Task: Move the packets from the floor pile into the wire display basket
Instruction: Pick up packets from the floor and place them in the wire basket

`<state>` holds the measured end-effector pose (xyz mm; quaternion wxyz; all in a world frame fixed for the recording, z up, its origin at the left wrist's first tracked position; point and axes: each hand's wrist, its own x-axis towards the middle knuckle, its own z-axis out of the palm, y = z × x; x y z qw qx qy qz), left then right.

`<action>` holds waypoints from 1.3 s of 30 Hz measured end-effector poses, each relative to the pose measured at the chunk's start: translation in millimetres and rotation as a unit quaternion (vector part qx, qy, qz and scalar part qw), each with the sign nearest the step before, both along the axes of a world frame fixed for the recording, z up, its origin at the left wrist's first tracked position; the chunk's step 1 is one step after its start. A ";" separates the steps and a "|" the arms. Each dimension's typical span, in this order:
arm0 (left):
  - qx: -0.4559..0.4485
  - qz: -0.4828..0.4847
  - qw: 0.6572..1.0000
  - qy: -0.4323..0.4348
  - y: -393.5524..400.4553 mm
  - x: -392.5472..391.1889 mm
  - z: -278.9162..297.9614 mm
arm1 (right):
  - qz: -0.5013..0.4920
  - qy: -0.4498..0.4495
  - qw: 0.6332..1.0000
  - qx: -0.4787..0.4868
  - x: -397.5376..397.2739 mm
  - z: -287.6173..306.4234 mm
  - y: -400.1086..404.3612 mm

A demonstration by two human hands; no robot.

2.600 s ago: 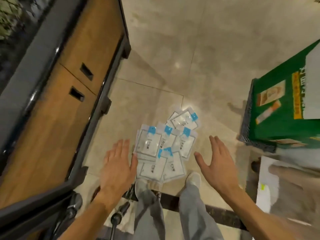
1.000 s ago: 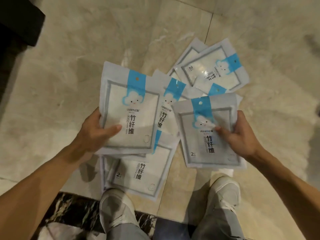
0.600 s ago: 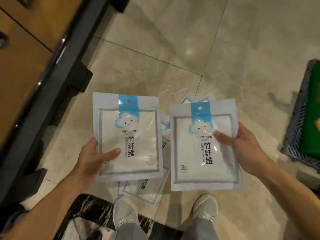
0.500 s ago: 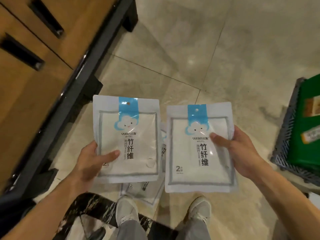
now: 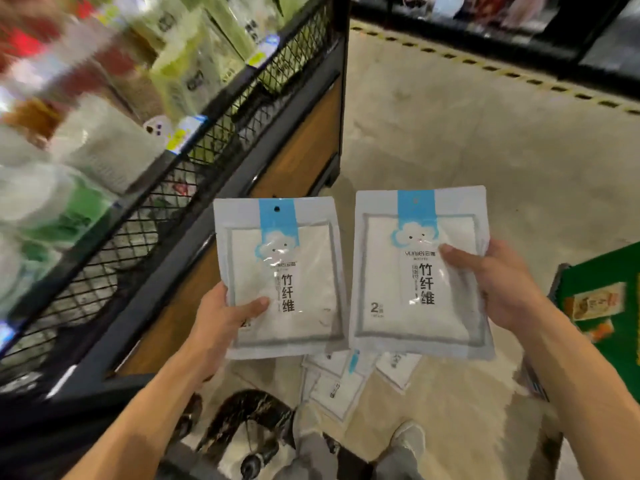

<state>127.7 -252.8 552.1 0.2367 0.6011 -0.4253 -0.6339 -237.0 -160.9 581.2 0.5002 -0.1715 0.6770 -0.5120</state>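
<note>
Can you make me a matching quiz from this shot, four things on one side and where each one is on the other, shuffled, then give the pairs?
Things:
1. packet with the 2 showing
2. packet with a thumb over its lower left corner
3. leftover packets
4. green box

Places:
A. lying on the floor by the shoes
B. held in the left hand
C. at the right edge of the view
D. held in the right hand

Pairs: 1-D, 2-B, 3-A, 4-C
</note>
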 end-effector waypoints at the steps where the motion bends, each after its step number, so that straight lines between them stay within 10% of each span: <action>1: -0.004 0.005 1.000 0.002 3.9 8.6 23.8 | 0.007 -0.002 1.000 -0.008 8.1 24.1 -1.8; 16: -0.130 0.197 0.972 0.016 111.4 94.9 232.2 | 0.175 -0.001 0.978 -0.115 99.9 228.7 -32.7; 39: -0.112 0.611 0.782 0.053 498.8 165.5 247.3 | 0.610 -0.022 0.778 -0.150 328.4 283.0 99.0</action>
